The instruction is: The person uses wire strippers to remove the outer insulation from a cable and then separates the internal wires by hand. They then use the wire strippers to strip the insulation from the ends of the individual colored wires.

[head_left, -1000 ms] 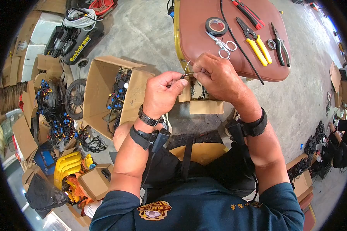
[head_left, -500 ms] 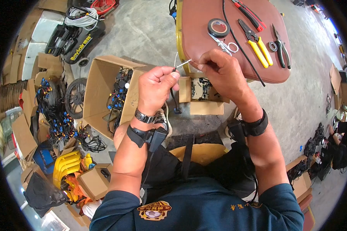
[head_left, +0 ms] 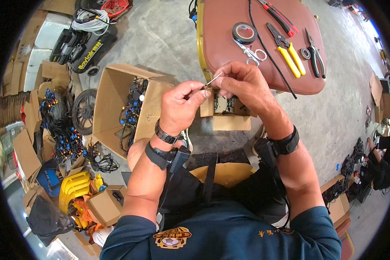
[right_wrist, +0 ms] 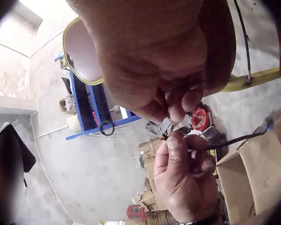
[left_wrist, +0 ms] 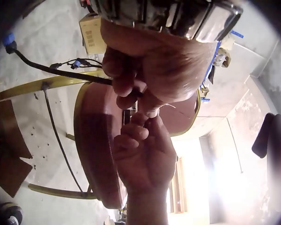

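Note:
My left hand [head_left: 180,106] pinches a black cable near its stripped end, thumb over forefinger. Thin bare wires [head_left: 213,79] stick out of that end toward my right hand [head_left: 246,89], whose thumb and fingers pinch at one of them. In the left wrist view the black cable [left_wrist: 61,72] runs back from the left fingers to a blue connector [left_wrist: 10,41]. In the right wrist view both hands' fingertips meet close together, with the wire strands [right_wrist: 165,133] fanned between them and partly hidden by the fingers.
A red-brown padded seat [head_left: 229,56] ahead bears black tape [head_left: 244,33], scissors [head_left: 252,53], yellow-handled wire strippers [head_left: 286,50], pliers [head_left: 314,52], red-handled cutters [head_left: 279,17] and a black cable [head_left: 273,58]. A carton [head_left: 104,108] of connectors stands left, a smaller box [head_left: 232,122] below my hands.
The left hand tipped the cable end up and apart from the right half a second ago; now both hands are together again. The right fingers have moved back onto a wire strand.

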